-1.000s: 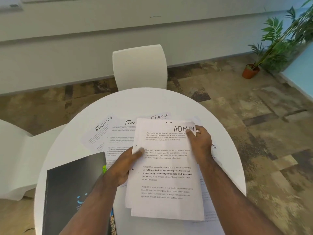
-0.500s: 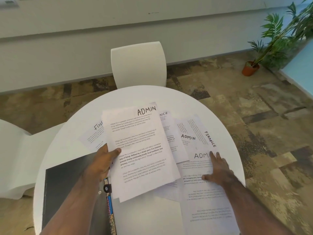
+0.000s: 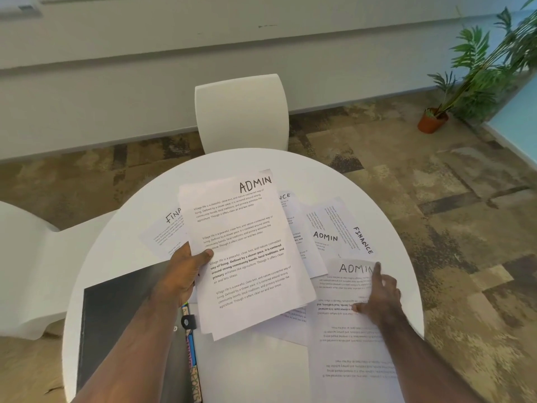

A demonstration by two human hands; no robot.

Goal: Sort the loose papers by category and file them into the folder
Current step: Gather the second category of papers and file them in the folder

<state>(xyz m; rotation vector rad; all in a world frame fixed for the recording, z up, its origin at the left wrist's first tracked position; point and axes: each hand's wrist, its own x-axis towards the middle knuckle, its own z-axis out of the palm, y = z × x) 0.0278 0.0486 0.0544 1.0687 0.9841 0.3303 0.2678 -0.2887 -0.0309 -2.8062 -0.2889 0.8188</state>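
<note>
My left hand (image 3: pixel 186 269) grips the left edge of a small stack of sheets headed ADMIN (image 3: pixel 250 257), held just above the round white table (image 3: pixel 290 373). My right hand (image 3: pixel 380 298) lies flat with fingers spread on another ADMIN sheet (image 3: pixel 348 344) at the table's right, whose printed text runs upside down to me. Loose sheets marked FINANCE (image 3: pixel 357 228) and ADMIN (image 3: pixel 322 242) lie fanned out behind. A dark folder (image 3: pixel 116 321) with coloured tabs along its edge (image 3: pixel 193 365) rests at the left, partly under my left forearm.
A white chair (image 3: pixel 241 112) stands at the table's far side and another white seat (image 3: pixel 26 271) at the left. A potted plant (image 3: pixel 465 82) is on the patterned carpet at the far right. More FINANCE sheets (image 3: pixel 168 231) poke out from under the held stack.
My right hand let go of the ADMIN stack and came down on the ADMIN sheet at the right. My left hand carried the stack leftward and tilted it.
</note>
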